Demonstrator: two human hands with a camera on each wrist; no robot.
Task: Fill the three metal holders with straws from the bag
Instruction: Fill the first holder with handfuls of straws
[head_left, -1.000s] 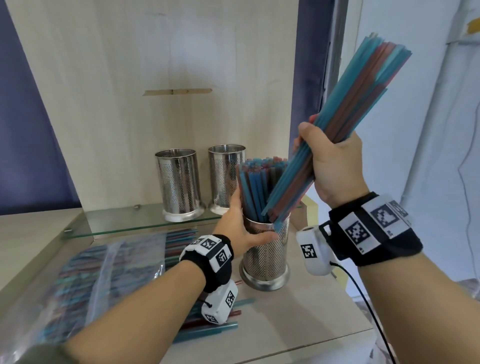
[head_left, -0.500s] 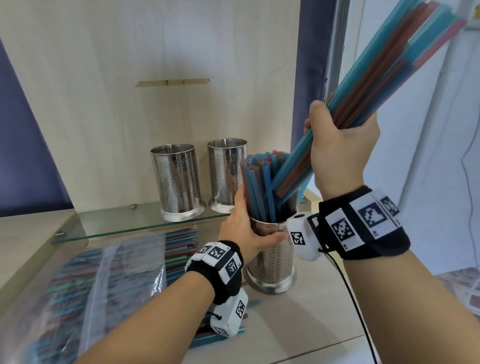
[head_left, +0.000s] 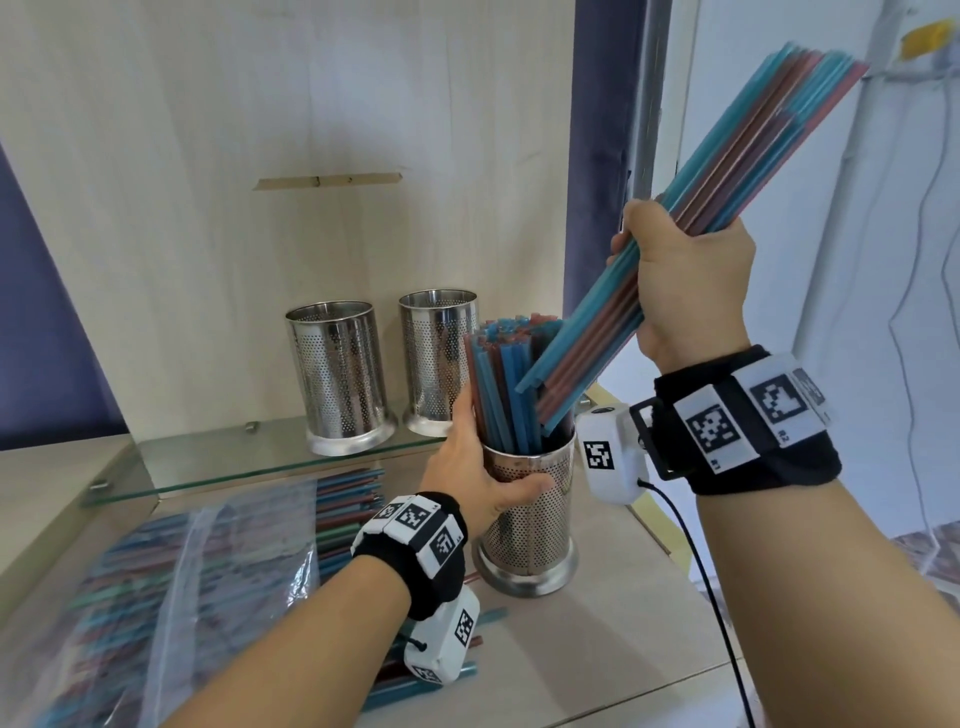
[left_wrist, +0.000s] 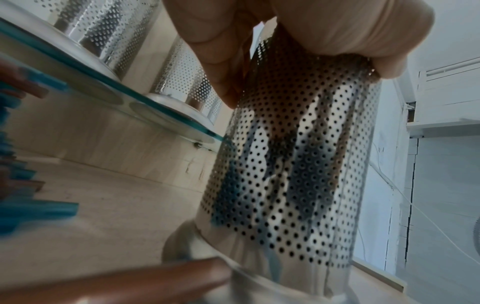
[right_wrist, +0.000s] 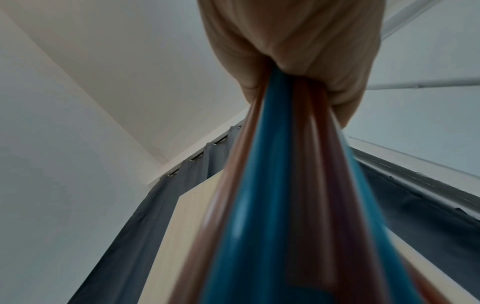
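A perforated metal holder (head_left: 527, 525) (left_wrist: 293, 164) stands on the wooden counter, partly filled with upright blue and red straws (head_left: 506, 384). My left hand (head_left: 480, 467) (left_wrist: 298, 37) grips it round the rim. My right hand (head_left: 685, 280) (right_wrist: 293, 51) grips a slanted bundle of blue and red straws (head_left: 727, 176) (right_wrist: 280, 205); the bundle's lower ends hang just above the holder's mouth. Two more metal holders (head_left: 337, 376) (head_left: 439, 358) stand on the glass shelf (head_left: 218, 467) behind; no straws stick out of them. The clear bag of straws (head_left: 171, 587) lies at the left.
Loose straws (head_left: 431, 675) lie on the counter under my left wrist. A wooden back panel (head_left: 311, 156) rises behind the shelf. The counter's right edge (head_left: 654, 535) runs just past the held holder, with a cable hanging from my right wrist.
My right hand has lifted the bundle up and to the right, so its lower ends rose from the holder's mouth. My left hand has kept its grip on the holder.
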